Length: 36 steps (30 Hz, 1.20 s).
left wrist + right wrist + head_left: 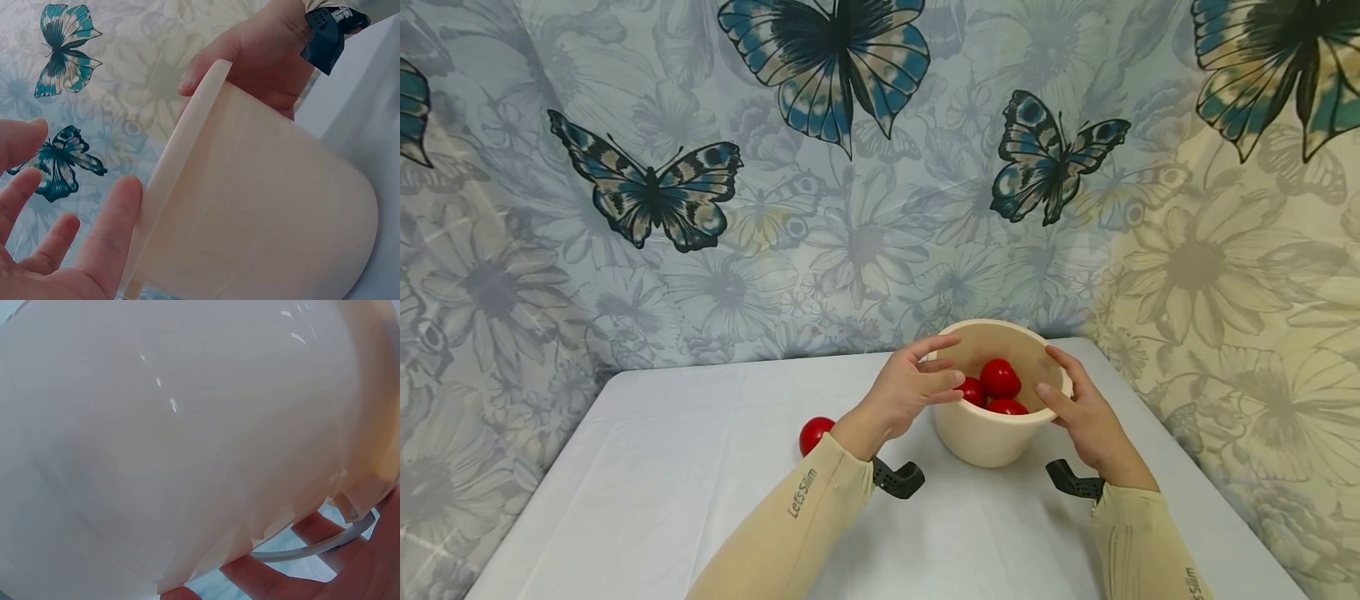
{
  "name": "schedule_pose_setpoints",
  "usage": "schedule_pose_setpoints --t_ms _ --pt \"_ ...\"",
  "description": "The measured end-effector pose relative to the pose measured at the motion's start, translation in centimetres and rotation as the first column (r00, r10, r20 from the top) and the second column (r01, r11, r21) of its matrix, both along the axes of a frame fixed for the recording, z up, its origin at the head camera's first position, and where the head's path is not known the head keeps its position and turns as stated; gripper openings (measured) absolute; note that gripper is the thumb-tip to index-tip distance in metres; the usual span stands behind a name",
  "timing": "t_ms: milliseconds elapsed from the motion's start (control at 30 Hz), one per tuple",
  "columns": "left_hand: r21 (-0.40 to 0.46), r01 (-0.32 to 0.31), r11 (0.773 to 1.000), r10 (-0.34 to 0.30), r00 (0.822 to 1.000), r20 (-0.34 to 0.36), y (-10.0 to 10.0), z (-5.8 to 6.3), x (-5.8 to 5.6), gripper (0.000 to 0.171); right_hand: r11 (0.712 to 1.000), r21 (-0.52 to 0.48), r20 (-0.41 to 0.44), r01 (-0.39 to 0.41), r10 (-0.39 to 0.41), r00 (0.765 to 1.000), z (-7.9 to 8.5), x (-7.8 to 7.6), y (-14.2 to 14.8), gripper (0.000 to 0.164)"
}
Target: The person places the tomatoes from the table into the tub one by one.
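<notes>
A cream plastic bucket (988, 442) stands slightly tilted on the table, with several glossy red round, fruit-like things (999, 379) inside. My right hand (1093, 425) grips its right rim, thumb over the edge and fingers along the outer wall. In the right wrist view, the fingers (269, 578) are beside a thin grey handle (312, 549) under the bucket wall. At the left rim, my left hand (910, 387) has its fingers spread and partly over the opening, holding nothing. One finger (112, 225) lies right at the rim in the left wrist view.
Another red round thing (815, 435) lies on the white-covered table (700, 450), partly hidden behind my left forearm. A butterfly-patterned cloth (865, 250) hangs along the table's back edge. Black wrist mounts (898, 479) stick out beneath both wrists.
</notes>
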<state>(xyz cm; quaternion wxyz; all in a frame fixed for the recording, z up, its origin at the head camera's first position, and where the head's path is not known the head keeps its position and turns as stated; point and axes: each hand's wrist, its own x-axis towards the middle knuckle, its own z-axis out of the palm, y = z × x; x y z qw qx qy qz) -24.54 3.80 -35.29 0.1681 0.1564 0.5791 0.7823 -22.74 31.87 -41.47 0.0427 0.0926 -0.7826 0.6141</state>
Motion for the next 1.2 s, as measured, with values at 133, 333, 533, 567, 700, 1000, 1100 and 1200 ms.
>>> schedule_pose_setpoints --t_ms 133,333,533,567,700,1000,1100,1200 --pt "0.004 0.008 1.000 -0.008 1.000 -0.004 -0.2 0.0 0.1 0.052 1.000 0.008 0.000 0.004 -0.004 1.000 0.0 0.0 0.0 0.066" --pt "0.001 0.005 1.000 -0.004 1.000 -0.011 -0.8 -0.3 0.2 0.051 1.000 0.015 0.002 0.004 -0.004 1.000 0.1 0.1 0.0 0.067" --pt "0.020 0.000 1.000 0.000 1.000 0.003 -2.0 -1.0 0.8 0.051 1.000 0.013 -0.005 0.002 -0.002 1.000 0.2 0.3 0.0 0.067" --pt "0.025 0.002 1.000 -0.002 1.000 0.001 -2.2 -1.2 1.0 0.051 1.000 0.014 -0.004 0.003 -0.003 1.000 0.2 0.3 0.0 0.067" --pt "0.032 0.010 0.999 -0.008 0.999 -0.038 -3.9 -1.6 1.9 0.053 1.000 0.014 -0.005 0.003 -0.003 1.000 0.2 0.3 -0.1 0.067" --pt "-0.011 -0.022 1.000 0.020 0.995 -0.097 -8.9 -3.7 3.8 0.059 1.000 0.010 -0.007 -0.003 0.003 1.000 0.1 0.2 -0.1 0.067" --pt "-0.057 -0.056 0.997 0.049 0.992 -0.116 -10.7 -4.0 4.5 0.059 1.000 0.011 -0.006 -0.002 0.002 1.000 0.1 0.1 -0.1 0.067" --pt "-0.098 -0.102 0.990 0.088 0.986 -0.140 -12.6 -4.2 5.1 0.058 1.000 0.014 -0.006 0.004 -0.004 1.000 0.1 0.2 -0.1 0.067"
